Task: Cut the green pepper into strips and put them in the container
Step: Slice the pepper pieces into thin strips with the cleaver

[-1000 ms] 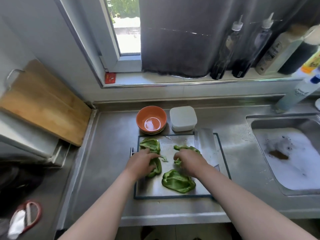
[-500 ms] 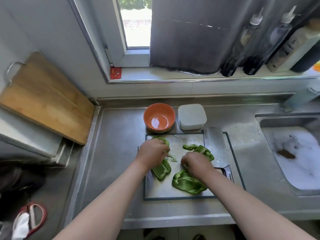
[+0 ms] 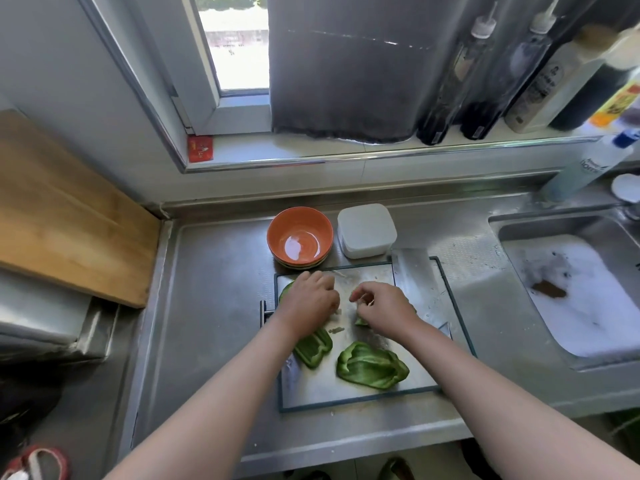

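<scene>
Risks
- The cleaver lies flat on the right side of the board, just beside the right forearm. A sideways sweep of that arm could brush the edge or push the blade toward the sink.
- The board looks wet and the pepper skin is glossy, so pieces may slide under a blade.
- The pieces are curled, not flat. Cut as they lie, they would likely rock, giving uneven strips with fingers close to the edge.
- The container stands behind the board, next to the bowl, with its lid on. No strips can go in until it is opened.
- Pale scraps lie on the board between the hands and could travel with the strips.

Pepper: large pieces only, all on the board, none cut to strips yet. One lies nearest the camera, one beside the left wrist, and one peeks out from under each hand.

Hands
- Both arms reach forward, palms down, over the far half of the board.
- Left hand: fingers curled over the far-left piece. Cannot tell whether it grips or only rests.
- Right hand: fingers curled narrow, tips drawn toward the thumb as in a pinch. Anything between them is too small to tell.
- Neither hand is on the cleaver
</scene>
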A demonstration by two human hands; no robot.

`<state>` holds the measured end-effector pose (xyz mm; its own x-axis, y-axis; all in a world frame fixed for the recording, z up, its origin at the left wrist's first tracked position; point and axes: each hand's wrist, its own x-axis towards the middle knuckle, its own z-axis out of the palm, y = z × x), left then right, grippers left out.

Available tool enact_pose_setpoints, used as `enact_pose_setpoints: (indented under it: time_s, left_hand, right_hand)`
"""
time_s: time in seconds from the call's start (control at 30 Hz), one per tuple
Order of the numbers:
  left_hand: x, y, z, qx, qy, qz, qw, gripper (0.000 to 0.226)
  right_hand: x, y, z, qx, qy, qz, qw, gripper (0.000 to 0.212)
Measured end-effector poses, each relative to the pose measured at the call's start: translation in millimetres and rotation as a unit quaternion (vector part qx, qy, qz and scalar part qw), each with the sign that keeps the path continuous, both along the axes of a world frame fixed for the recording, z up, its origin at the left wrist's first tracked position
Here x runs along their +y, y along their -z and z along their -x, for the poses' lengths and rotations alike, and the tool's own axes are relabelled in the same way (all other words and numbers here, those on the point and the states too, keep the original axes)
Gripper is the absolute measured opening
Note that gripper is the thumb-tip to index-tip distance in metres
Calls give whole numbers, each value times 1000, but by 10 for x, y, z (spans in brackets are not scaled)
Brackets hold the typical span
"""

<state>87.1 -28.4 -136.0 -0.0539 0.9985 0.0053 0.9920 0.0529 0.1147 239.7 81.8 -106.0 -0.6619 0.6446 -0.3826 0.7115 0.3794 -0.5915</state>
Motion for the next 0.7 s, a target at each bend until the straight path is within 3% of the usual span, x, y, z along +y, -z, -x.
enact_pose_setpoints:
  time_s: [0.07,0.2,0.4,0.5,0.7]
  left_hand:
    - [-74,-37,55,-141,-80,-51,985,4]
    - [-218,-160,116,-369,-236,-66,897,9]
    - [-344,-165,214,-548,-375,-49,746,10]
    - [-372,-144,237,-582,-366,-19,726,3]
    - [-292,-222,182,-604,-351,28,715,41]
  right_hand:
    - [-43,30,53,-13,-28,6,1000,31]
    - [-164,116,149,-57,-89,28,994,23]
    - [-252,293,252,-92,-186,-41,977,25]
    - [-268,344,290,-104,-209,-58,971,15]
    - [-220,248,233,-91,-210,-42,973,12]
